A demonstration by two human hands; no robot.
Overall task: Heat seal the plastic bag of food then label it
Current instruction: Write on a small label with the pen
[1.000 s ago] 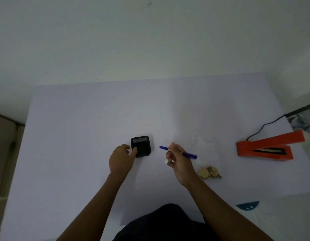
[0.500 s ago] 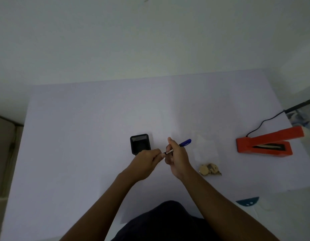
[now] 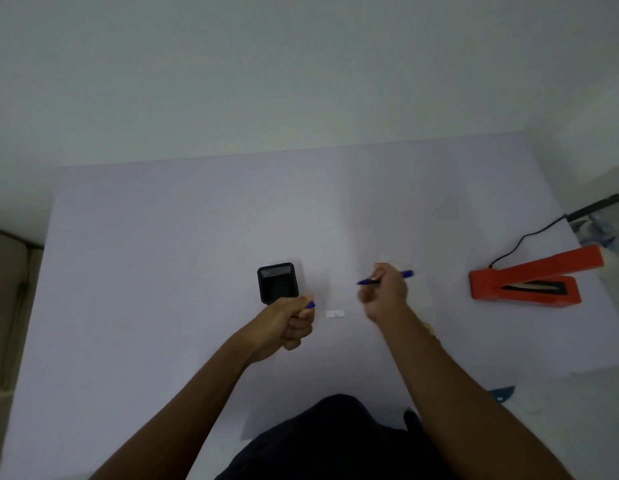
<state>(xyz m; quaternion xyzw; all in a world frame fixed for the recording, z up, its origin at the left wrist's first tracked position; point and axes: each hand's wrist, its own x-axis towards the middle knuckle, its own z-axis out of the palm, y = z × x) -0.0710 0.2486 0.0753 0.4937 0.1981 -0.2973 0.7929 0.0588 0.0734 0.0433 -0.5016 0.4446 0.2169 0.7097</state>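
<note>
Labelling looks to be the step in hand, judging by the tools out. The right hand (image 3: 384,294) has its grip closed round a blue pen (image 3: 387,277), uncapped, tip pointing toward the table's left edge. The left hand (image 3: 289,323) is clenched on a small blue piece, most likely the pen cap (image 3: 311,304), peeking out by the thumb. Between the two hands a small white label (image 3: 335,313) lies flat on the table (image 3: 162,237), touched by neither.

The plastic bag (image 3: 417,289) is a faint clear sheet just beyond the right hand, toward the right edge; its food is hidden behind the right forearm, so whether the seal holds cannot be told. The orange heat sealer (image 3: 524,284) rests near the right edge with its arm raised, cord (image 3: 530,237) trailing off that side. A black square holder (image 3: 277,282) stands just beyond the left hand.

Next, I judge, the pen tip must come down on the label, which may need steadying with the free fingers, since so light a slip could skid.

No brand or writing can be read anywhere; the label appears blank, though it is too small to be sure.
</note>
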